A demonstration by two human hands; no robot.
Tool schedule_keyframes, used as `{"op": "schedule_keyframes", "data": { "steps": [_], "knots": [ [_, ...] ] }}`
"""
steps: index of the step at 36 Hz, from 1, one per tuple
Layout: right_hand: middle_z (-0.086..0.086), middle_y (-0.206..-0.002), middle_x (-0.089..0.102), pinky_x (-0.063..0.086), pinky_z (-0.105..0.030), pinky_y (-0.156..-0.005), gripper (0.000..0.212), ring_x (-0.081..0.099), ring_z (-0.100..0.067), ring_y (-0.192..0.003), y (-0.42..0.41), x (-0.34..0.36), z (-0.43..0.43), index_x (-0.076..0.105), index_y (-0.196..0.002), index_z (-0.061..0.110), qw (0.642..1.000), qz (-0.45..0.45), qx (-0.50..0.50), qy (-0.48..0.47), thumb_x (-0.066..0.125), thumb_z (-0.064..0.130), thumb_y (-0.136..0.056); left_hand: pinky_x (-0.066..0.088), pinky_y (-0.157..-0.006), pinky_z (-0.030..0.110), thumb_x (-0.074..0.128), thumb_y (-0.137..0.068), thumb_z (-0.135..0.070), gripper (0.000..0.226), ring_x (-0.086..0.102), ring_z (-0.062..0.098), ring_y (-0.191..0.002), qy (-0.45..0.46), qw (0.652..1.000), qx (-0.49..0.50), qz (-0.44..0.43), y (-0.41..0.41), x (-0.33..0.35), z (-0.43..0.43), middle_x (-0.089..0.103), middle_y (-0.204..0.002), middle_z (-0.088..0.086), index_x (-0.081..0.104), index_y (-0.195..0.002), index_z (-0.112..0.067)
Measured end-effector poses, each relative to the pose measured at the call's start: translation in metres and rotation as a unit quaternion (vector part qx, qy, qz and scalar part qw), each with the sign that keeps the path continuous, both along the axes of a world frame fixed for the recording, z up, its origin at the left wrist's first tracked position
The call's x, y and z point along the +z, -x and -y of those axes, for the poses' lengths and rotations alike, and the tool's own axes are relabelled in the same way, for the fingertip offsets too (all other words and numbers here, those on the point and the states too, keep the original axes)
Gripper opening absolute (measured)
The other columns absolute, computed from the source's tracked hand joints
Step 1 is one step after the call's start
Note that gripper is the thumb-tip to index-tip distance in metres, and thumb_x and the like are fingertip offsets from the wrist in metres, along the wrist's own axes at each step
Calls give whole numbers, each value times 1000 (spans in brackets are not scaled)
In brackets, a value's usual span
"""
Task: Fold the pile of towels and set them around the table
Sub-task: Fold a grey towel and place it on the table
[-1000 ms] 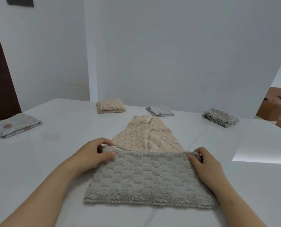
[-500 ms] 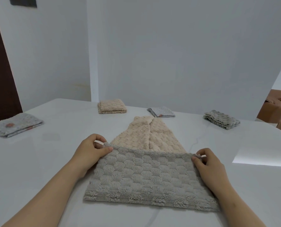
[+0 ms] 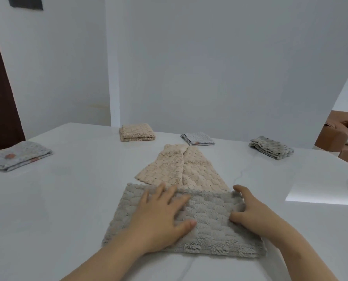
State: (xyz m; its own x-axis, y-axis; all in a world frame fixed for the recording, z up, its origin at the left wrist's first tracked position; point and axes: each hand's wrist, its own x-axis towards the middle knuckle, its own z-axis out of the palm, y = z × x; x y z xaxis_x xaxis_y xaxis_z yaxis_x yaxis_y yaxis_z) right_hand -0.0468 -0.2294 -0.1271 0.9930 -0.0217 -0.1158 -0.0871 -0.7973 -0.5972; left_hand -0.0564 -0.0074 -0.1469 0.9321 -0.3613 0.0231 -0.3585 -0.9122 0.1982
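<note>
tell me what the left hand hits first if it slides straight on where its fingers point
Probably the unfolded beige towel, which lies just past the far edge of the grey towel that the left hand rests flat on; its fingertips are nearly there.

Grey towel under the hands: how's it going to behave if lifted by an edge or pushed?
Likely floppy: the grey towel lies folded flat on the table; lifted by one edge it would probably droop and unfold. Its plush pile suggests light for its bulk. Pushed, it may bunch rather than slide unless pressed flat, as the left hand does.
</note>
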Motion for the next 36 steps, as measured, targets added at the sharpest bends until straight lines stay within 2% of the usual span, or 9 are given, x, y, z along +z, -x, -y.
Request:
{"op": "schedule_keyframes", "data": {
  "steps": [4,9,14,18,24,27,30,33,36],
  "knots": [
    [0,-89,58,53,-37,-66,59,61,-23,-74,0,2,0,29,-130,40,992,64,-26,-102,50,8,-85,-10,-115,52,16,-83,-74,67,-14,20,-144,-61,997,24,-38,-1,-7,8,-8,-157,-10,0,-143,-48],
    [-8,-81,61,47,-32,-67,63,61,-23,-75,2,3,6,21,-139,38,988,60,-56,-128,51,13,-90,-10,-113,55,15,-84,-73,68,-11,25,-145,-67,996,52,-41,-2,-9,26,-8,-158,-6,2,-145,-44],
    [-9,-85,58,43,-26,-49,67,55,-22,-69,10,5,12,22,-141,34,985,9,-77,-156,59,20,-86,-10,-113,56,14,-85,-71,68,-12,26,-144,-68,995,65,-44,0,-8,31,-8,-158,-4,2,-145,-41],
    [-12,-93,52,50,-48,-85,64,59,-37,-96,9,6,8,33,-136,35,973,24,-70,-217,60,8,-85,-10,-114,54,16,-85,-72,69,-12,23,-144,-47,996,64,-38,0,-6,28,-8,-158,-6,3,-146,-41],
    [-13,-102,61,53,-35,-60,57,64,-26,-75,7,11,8,40,-129,37,926,18,-60,-373,53,1,-87,-9,-114,49,14,-89,-66,64,-13,18,-144,-54,997,44,-37,-3,-7,21,-8,-157,-11,1,-146,-39],
    [-15,-98,65,52,-36,-62,55,64,-28,-75,7,11,5,43,-129,35,904,14,-61,-423,52,0,-88,-7,-115,48,16,-91,-63,62,-10,17,-145,-33,998,48,-36,-6,-8,21,-5,-157,-12,4,-146,-39],
    [-12,-84,69,51,-38,-64,54,62,-28,-72,7,14,-2,45,-129,33,883,18,-57,-466,51,-1,-88,12,-112,43,24,-94,-54,49,11,15,-141,47,995,78,36,-6,-2,18,20,-152,-12,25,-141,-38],
    [-5,-71,73,51,-39,-66,53,63,-27,-72,7,23,-16,45,-126,33,863,29,-28,-504,50,-2,-88,34,-95,32,32,-97,-38,33,44,13,-115,245,960,128,49,-13,13,6,51,-124,-6,49,-125,-30],
    [-13,-89,71,51,-41,-75,53,63,-28,-78,7,33,-44,46,-123,34,856,36,6,-516,50,-5,-87,42,-62,24,38,-98,-25,22,54,12,-66,521,828,177,-106,-18,26,-16,59,-82,1,58,-103,-16]
  ]
}}
